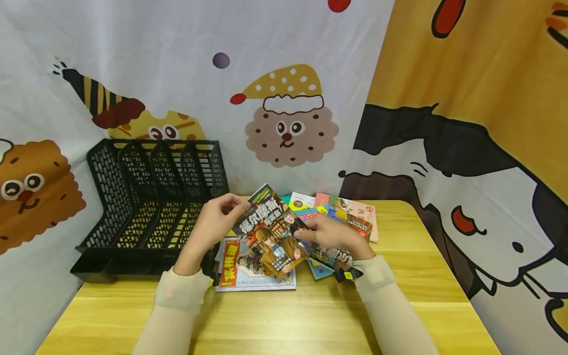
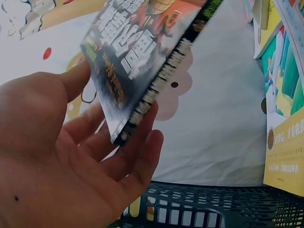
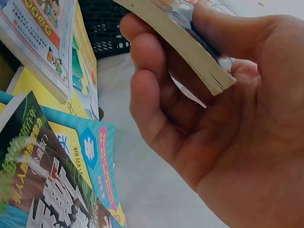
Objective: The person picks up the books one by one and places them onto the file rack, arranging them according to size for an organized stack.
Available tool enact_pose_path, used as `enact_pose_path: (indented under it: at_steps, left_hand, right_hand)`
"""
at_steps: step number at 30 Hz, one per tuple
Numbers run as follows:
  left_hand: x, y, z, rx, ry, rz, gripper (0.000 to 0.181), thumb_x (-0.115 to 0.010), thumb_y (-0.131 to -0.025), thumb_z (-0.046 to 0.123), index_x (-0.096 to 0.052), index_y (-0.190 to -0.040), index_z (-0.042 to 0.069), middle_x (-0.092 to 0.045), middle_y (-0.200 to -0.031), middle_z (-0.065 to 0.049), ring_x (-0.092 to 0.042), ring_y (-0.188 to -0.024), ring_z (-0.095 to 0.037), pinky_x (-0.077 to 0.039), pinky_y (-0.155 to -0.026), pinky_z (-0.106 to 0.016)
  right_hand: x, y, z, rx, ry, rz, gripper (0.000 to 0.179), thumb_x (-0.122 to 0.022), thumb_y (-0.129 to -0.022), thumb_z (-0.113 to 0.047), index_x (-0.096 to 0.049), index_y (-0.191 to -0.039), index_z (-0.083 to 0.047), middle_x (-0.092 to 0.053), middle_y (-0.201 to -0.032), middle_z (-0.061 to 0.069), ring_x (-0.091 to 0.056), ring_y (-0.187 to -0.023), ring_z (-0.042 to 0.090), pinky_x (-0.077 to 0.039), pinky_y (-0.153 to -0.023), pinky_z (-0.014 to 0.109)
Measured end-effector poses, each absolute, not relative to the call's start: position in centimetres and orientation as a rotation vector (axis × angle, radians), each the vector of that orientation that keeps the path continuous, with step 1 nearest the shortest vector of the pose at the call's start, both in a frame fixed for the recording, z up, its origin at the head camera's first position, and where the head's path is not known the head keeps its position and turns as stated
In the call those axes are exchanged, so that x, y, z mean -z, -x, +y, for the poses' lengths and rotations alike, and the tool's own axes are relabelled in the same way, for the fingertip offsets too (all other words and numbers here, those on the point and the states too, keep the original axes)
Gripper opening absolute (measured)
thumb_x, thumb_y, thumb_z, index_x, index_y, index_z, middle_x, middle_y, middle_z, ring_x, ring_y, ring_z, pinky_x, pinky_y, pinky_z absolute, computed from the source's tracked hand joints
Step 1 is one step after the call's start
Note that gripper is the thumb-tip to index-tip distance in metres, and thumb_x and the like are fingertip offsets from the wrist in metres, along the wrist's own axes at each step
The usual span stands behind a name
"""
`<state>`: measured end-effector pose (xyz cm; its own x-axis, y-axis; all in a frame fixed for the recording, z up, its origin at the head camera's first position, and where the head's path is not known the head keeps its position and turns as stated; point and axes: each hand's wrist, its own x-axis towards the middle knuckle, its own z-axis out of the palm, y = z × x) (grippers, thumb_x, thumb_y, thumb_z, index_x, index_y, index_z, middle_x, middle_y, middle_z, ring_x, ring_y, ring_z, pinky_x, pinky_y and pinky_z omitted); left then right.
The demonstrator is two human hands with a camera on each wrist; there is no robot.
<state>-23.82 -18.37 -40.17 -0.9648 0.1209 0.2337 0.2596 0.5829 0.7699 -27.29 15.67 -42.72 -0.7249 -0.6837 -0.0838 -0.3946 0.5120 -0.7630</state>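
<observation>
A dark-covered paperback book (image 1: 270,241) with white title characters and a cartoon figure in a brown coat is held tilted above the table. My left hand (image 1: 213,222) grips its upper left corner; in the left wrist view the book's black spine (image 2: 156,85) lies between thumb and fingers. From the other side, my right hand (image 1: 335,234) pinches the book's right edge. The right wrist view shows the cream page edges (image 3: 194,52) between that thumb and the curled fingers. Beneath the held book lies a pale book with a red title label (image 1: 230,264).
Several overlapping books, among them a pink one (image 1: 372,224), lie by the right hand. A black slotted file rack (image 1: 102,197) with dividers stands at the left on the wooden table (image 1: 284,325). A printed cloth (image 1: 177,64) hangs behind.
</observation>
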Motion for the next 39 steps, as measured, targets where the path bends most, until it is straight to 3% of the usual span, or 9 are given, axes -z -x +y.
enact_pose_path:
  at_steps: [4,6,12,17,24,31,32,35,39]
  left_hand:
    - [40.1,24.0,-19.0,1.359,0.276,-2.607,0.035,-0.061,-0.113,0.052,-0.077,-0.125,0.024,-0.083,-0.112,-0.005,-0.076,-0.100,-0.025,-0.057,-0.085,-0.044]
    - [40.1,24.1,-19.1,1.369,0.272,-2.603,0.040,-0.058,-0.114,0.054,-0.075,-0.130,0.022,-0.083,-0.116,-0.007,-0.077,-0.104,-0.028,-0.058,-0.089,-0.046]
    - [40.0,24.2,-18.9,1.448,0.319,-2.638,0.050,-0.054,-0.114,0.058,-0.071,-0.137,0.016,-0.082,-0.118,-0.011,-0.079,-0.098,-0.028,-0.058,-0.079,-0.043]
    - [39.9,23.9,-18.6,1.493,0.375,-2.663,0.043,-0.057,-0.114,0.054,-0.073,-0.128,0.017,-0.082,-0.107,-0.008,-0.075,-0.086,-0.021,-0.058,-0.075,-0.040]
    - [39.9,23.6,-17.9,1.566,0.420,-2.678,0.039,-0.065,-0.109,0.057,-0.076,-0.115,0.020,-0.077,-0.097,-0.005,-0.072,-0.084,-0.023,-0.059,-0.073,-0.043]
    - [39.9,23.5,-17.7,1.498,0.388,-2.593,0.039,-0.066,-0.111,0.050,-0.071,-0.095,0.014,-0.054,-0.069,-0.004,-0.047,-0.057,-0.022,-0.044,-0.057,-0.037]
    - [39.9,23.6,-17.6,1.498,0.379,-2.579,0.038,-0.066,-0.111,0.048,-0.072,-0.096,0.014,-0.053,-0.069,-0.004,-0.046,-0.056,-0.022,-0.043,-0.056,-0.036]
    - [39.9,23.6,-17.6,1.478,0.348,-2.551,0.033,-0.066,-0.112,0.044,-0.075,-0.103,0.014,-0.059,-0.075,-0.007,-0.050,-0.061,-0.022,-0.044,-0.060,-0.036]
    - [39.7,23.3,-18.0,1.431,0.307,-2.526,0.031,-0.066,-0.113,0.039,-0.078,-0.112,0.011,-0.066,-0.083,-0.014,-0.055,-0.069,-0.024,-0.046,-0.066,-0.036]
  right_hand:
    - [42.6,27.6,15.8,1.137,0.827,2.375,0.045,-0.061,-0.115,-0.036,-0.061,-0.078,-0.010,-0.041,-0.068,-0.004,-0.029,-0.057,0.013,-0.034,-0.061,0.030]
    - [42.4,27.6,15.8,1.176,0.800,2.383,0.044,-0.060,-0.116,-0.035,-0.063,-0.082,-0.008,-0.043,-0.069,-0.003,-0.030,-0.057,0.014,-0.034,-0.060,0.030]
    - [42.4,27.5,15.7,1.232,0.776,2.472,0.054,-0.060,-0.115,-0.039,-0.039,-0.070,-0.018,-0.032,-0.062,-0.006,-0.026,-0.053,0.014,-0.033,-0.058,0.029]
    - [42.3,27.4,15.6,1.267,0.713,2.481,0.057,-0.061,-0.114,-0.044,-0.036,-0.069,-0.020,-0.030,-0.063,-0.007,-0.026,-0.054,0.015,-0.033,-0.060,0.030]
    - [42.3,27.2,15.3,1.293,0.692,2.450,0.056,-0.058,-0.115,-0.046,-0.038,-0.071,-0.018,-0.030,-0.064,-0.005,-0.025,-0.055,0.016,-0.031,-0.058,0.030]
    - [43.0,27.5,14.9,1.239,0.673,2.414,0.055,-0.055,-0.113,-0.060,-0.048,-0.078,-0.017,-0.037,-0.068,-0.004,-0.030,-0.057,0.016,-0.034,-0.060,0.032]
    - [43.1,27.6,14.9,1.249,0.677,2.400,0.055,-0.055,-0.112,-0.061,-0.049,-0.079,-0.017,-0.038,-0.069,-0.003,-0.031,-0.057,0.017,-0.035,-0.061,0.033]
    - [43.5,27.8,14.8,1.300,0.686,2.329,0.054,-0.055,-0.113,-0.059,-0.052,-0.084,-0.013,-0.050,-0.075,0.005,-0.056,-0.065,0.027,-0.050,-0.067,0.040]
    - [43.8,27.9,14.9,1.310,0.700,2.269,0.048,-0.054,-0.116,-0.051,-0.066,-0.104,-0.006,-0.069,-0.101,0.025,-0.075,-0.098,0.047,-0.061,-0.087,0.058]
